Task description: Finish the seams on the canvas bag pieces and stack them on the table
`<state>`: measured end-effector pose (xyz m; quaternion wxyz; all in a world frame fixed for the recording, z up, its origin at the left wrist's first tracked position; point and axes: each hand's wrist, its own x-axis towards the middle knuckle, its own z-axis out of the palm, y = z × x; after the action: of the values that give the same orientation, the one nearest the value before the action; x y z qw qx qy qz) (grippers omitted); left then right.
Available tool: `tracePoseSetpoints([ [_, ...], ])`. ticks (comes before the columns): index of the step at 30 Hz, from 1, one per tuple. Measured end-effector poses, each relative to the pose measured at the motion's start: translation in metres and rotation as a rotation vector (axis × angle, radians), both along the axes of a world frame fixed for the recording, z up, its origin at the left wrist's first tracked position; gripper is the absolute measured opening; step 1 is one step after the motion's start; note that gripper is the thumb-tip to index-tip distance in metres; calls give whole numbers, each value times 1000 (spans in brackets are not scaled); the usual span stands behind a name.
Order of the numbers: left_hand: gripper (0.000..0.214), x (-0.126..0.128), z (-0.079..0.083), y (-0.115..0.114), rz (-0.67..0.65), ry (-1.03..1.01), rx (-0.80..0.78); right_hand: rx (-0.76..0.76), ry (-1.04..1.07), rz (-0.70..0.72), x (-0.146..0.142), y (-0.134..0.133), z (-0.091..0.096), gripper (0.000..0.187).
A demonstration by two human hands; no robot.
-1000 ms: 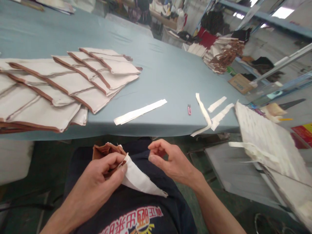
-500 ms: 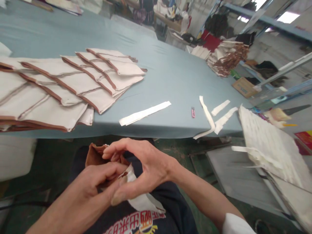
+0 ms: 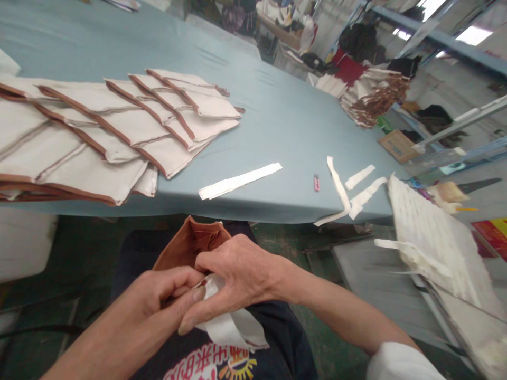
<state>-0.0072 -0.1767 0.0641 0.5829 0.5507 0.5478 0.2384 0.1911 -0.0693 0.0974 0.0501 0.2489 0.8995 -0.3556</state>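
Over my lap, a sewn fabric piece is gathered between both hands, with a brown part [image 3: 176,248] standing up behind the fingers and white cloth [image 3: 232,327] hanging below. My left hand [image 3: 164,298] pinches its edge between thumb and fingers. My right hand [image 3: 241,272] is curled over the same piece, fingers bent against it and thumb reaching across toward the left fingertips. A small dark brown bit shows at the pinched edge. The grip points are partly hidden behind the fingers. Beneath lies a dark apron [image 3: 285,338] with printed red characters.
On the blue-green table [image 3: 277,126] lie overlapping white cloth pieces with brown edging [image 3: 130,124], white strips [image 3: 240,181] and a small pink tool [image 3: 316,182]. At right are a board of white strips [image 3: 431,232], a cardboard box [image 3: 397,146] and shelving.
The brown part has risen and opened more behind my hands. My right fingers have come down and curled onto the piece. The view has shifted slightly.
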Motion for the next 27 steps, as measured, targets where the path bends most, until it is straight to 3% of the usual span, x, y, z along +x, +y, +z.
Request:
tracePoseSetpoints([
  [4, 52, 4, -2, 0, -44, 22, -60, -39, 23, -31, 9, -3, 3, 63],
  [8, 53, 5, -1, -3, -50, 73, -5, -190, 134, -42, 22, 0, -2, 60],
  [13, 56, 6, -1, -5, -75, 106, 3, -364, 239, -2, 33, 3, -13, 42],
  [18, 53, 8, -2, -2, -50, 81, 18, -409, 275, -34, 37, 5, -16, 38],
  [27, 36, 19, 6, 8, 8, -42, -6, -551, 274, -119, 41, 10, -19, 16],
])
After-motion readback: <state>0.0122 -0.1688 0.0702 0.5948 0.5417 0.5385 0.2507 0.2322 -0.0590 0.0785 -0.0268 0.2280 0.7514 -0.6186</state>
